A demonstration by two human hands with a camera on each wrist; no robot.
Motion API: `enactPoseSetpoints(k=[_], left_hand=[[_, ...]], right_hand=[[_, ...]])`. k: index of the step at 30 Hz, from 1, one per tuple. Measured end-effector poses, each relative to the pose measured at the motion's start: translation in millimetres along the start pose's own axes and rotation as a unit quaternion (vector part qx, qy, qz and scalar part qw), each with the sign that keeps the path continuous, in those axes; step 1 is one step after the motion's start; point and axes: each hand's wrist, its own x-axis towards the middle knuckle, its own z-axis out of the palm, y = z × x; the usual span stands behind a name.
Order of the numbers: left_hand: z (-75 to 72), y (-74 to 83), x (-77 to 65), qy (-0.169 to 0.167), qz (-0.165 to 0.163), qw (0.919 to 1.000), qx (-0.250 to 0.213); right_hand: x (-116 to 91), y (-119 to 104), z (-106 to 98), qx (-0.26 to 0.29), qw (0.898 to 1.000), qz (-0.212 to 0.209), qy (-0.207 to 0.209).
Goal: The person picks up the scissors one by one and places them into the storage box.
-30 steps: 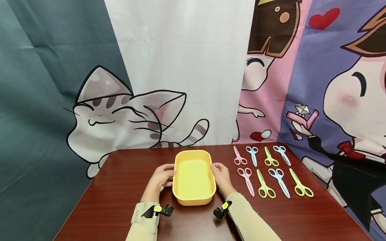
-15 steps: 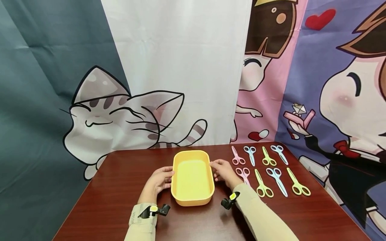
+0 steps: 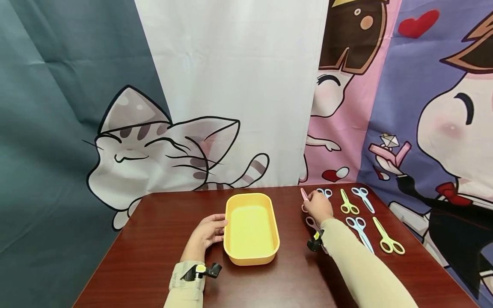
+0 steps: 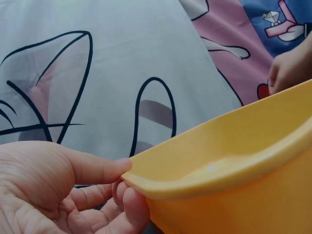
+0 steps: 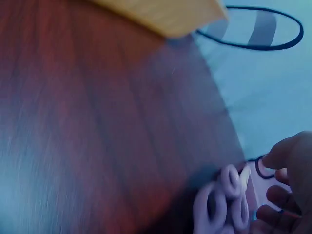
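Note:
My left hand (image 3: 209,232) pinches the left rim of a yellow plastic tray (image 3: 252,261); in the left wrist view the thumb lies on the rim and curled fingers sit beneath it. My right hand (image 3: 321,206) is over the left end of the scissors rows, right by the back pink scissors (image 3: 304,194), whose handles it partly covers. The right wrist view shows its fingers (image 5: 277,195) parted and loosely bent beside scissors handles (image 5: 231,181), with nothing between them. Nearer to me, the other pink scissors (image 3: 312,223) are partly hidden by the right wrist.
Blue scissors (image 3: 327,193) peek out behind the right hand. Green scissors (image 3: 348,208), more blue scissors (image 3: 363,197) and a front pair of yellow-green scissors (image 3: 386,242) lie to the right. The forearm covers part of the front row. A cartoon-printed cloth (image 3: 239,85) hangs behind the table.
My right hand has let go of the tray's right rim and moved right and away, over the pink scissors. The left hand has stayed on the tray.

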Motion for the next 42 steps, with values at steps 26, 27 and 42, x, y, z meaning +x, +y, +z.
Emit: enactPoseSetpoints(k=[26, 27, 42], left_hand=[[1.7, 2.8, -1.6, 0.001, -0.007, 0.9999, 0.014], [2.3, 2.6, -1.9, 0.0, -0.009, 0.9999, 0.013], [1.2, 1.0, -2.5, -0.002, -0.001, 1.0, 0.006]], right_hand=[[-55, -5, -18, -0.14, 0.982, -0.011, -0.125], [-56, -5, -18, -0.136, 0.983, -0.01, -0.122], [-20, -83, -21, -0.09, 0.991, -0.059, -0.081]])
